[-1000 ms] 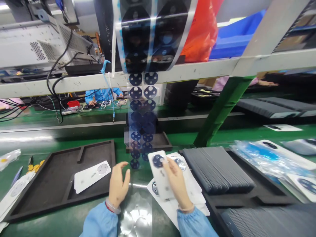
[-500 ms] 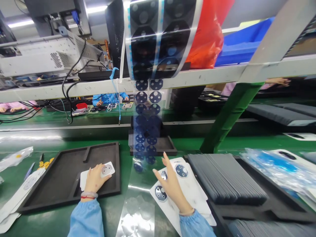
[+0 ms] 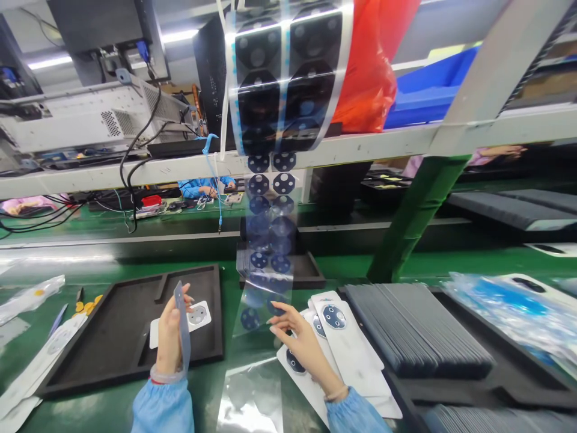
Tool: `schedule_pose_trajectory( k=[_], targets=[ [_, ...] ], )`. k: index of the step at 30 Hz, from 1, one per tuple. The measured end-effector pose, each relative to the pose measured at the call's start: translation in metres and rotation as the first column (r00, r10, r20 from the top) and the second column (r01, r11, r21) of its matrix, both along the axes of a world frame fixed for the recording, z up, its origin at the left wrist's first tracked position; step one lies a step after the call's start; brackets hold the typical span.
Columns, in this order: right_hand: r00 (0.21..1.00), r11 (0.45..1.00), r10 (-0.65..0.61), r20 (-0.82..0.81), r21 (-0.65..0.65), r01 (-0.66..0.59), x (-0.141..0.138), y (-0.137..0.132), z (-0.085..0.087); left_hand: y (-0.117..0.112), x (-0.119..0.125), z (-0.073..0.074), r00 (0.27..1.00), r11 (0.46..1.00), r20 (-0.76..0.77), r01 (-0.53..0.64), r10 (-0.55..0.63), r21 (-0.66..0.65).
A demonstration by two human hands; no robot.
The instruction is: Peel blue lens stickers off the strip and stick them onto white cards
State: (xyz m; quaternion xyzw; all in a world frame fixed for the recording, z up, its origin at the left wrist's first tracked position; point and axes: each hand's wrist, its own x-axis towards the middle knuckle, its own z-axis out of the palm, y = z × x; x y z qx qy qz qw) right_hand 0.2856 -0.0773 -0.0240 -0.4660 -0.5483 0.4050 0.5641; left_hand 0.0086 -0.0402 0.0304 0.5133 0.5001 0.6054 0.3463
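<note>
My left hand [image 3: 169, 337] is closed on a thin blue-grey panel [image 3: 184, 328], held upright and almost edge-on to me. Behind it, a white card with a grey round camera plate [image 3: 197, 315] lies in the black tray [image 3: 112, 325]. My right hand [image 3: 302, 343] reaches to the lower end of a hanging clear strip with dark round stickers [image 3: 250, 319]. Its fingers are apart beside the lowest right-hand sticker; whether they touch it I cannot tell. Below that hand lie white panels with dark round camera plates [image 3: 334, 317], fanned over one another.
A roll of the stickers [image 3: 283, 78] hangs from the shelf above. To the right, a dark tray holds a row of grey panels [image 3: 415, 328], with plastic bags [image 3: 505, 313] beyond. A green-wrapped post [image 3: 417, 216] stands behind. White strips [image 3: 42, 355] lie at far left.
My left hand has come up from the white card and now holds the thin panel upright. My right hand has moved left, to the strip's lower end.
</note>
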Motion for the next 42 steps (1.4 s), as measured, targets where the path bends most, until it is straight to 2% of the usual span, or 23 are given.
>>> schedule_pose_trajectory(
  k=[1,2,4,6,7,9,11,12,14,16,19,22,26,28,31,33,37,39,42],
  targets=[
    [0.999,1.000,0.012,-0.029,0.005,-0.012,0.000,-0.001,0.002,-0.005,0.006,0.003,0.981,0.989,0.144,0.141,-0.134,-0.040],
    [0.999,1.000,0.019,-0.047,0.015,-0.018,0.000,-0.003,0.004,-0.009,0.013,0.005,0.932,0.952,0.245,0.293,-0.266,-0.083],
    [0.999,0.999,0.010,-0.039,0.042,-0.008,-0.002,-0.006,0.006,-0.015,0.026,0.006,0.799,0.804,0.347,0.569,-0.491,-0.172],
    [1.000,0.997,-0.011,0.028,0.076,0.009,-0.004,-0.009,0.005,-0.018,0.038,0.003,0.677,0.652,0.403,0.725,-0.615,-0.223],
    [0.995,0.993,-0.044,0.087,0.110,0.034,-0.005,-0.010,0.004,-0.019,0.043,0.001,0.646,0.615,0.430,0.754,-0.631,-0.230],
    [0.948,0.961,-0.211,0.238,0.228,0.157,-0.009,-0.012,0.001,-0.020,0.053,-0.003,0.641,0.608,0.467,0.755,-0.609,-0.245],
    [0.809,0.866,-0.445,0.384,0.413,0.281,-0.013,-0.014,-0.001,-0.021,0.060,-0.005,0.666,0.628,0.471,0.732,-0.579,-0.263],
    [0.721,0.814,-0.532,0.444,0.504,0.290,-0.015,-0.014,-0.002,-0.022,0.063,-0.006,0.669,0.625,0.466,0.731,-0.579,-0.273],
    [0.589,0.762,-0.595,0.547,0.618,0.195,-0.020,-0.015,-0.002,-0.024,0.069,-0.006,0.650,0.598,0.468,0.751,-0.599,-0.279],
    [0.536,0.738,-0.602,0.592,0.669,0.090,-0.023,-0.016,-0.002,-0.027,0.073,-0.007,0.618,0.569,0.483,0.778,-0.620,-0.265],
    [0.542,0.680,-0.637,0.548,0.731,0.059,-0.027,-0.017,0.000,-0.029,0.075,-0.010,0.594,0.549,0.518,0.795,-0.616,-0.258],
    [0.590,0.636,-0.629,0.505,0.771,0.018,-0.028,-0.020,0.004,-0.029,0.073,-0.014,0.593,0.549,0.575,0.789,-0.563,-0.276],
    [0.617,0.657,-0.614,0.491,0.752,0.055,-0.031,-0.023,0.007,-0.028,0.067,-0.016,0.579,0.570,0.625,0.783,-0.523,-0.248],
    [0.596,0.657,-0.638,0.487,0.749,0.092,-0.031,-0.023,0.008,-0.028,0.065,-0.016,0.558,0.533,0.623,0.807,-0.548,-0.254],
    [0.592,0.647,-0.644,0.486,0.758,0.081,-0.029,-0.022,0.008,-0.028,0.065,-0.015,0.530,0.460,0.617,0.840,-0.582,-0.288],
    [0.606,0.647,-0.628,0.488,0.760,0.059,-0.027,-0.022,0.006,-0.028,0.067,-0.016,0.522,0.442,0.615,0.847,-0.590,-0.295],
    [0.624,0.657,-0.607,0.492,0.752,0.046,-0.026,-0.021,0.003,-0.028,0.071,-0.016,0.534,0.480,0.613,0.834,-0.582,-0.271],
    [0.643,0.682,-0.588,0.492,0.729,0.066,-0.027,-0.021,0.002,-0.029,0.072,-0.016,0.547,0.488,0.598,0.827,-0.586,-0.278],
    [0.644,0.709,-0.589,0.489,0.695,0.120,-0.029,-0.022,0.004,-0.029,0.071,-0.015,0.546,0.490,0.502,0.834,-0.671,-0.253]
  ],
)
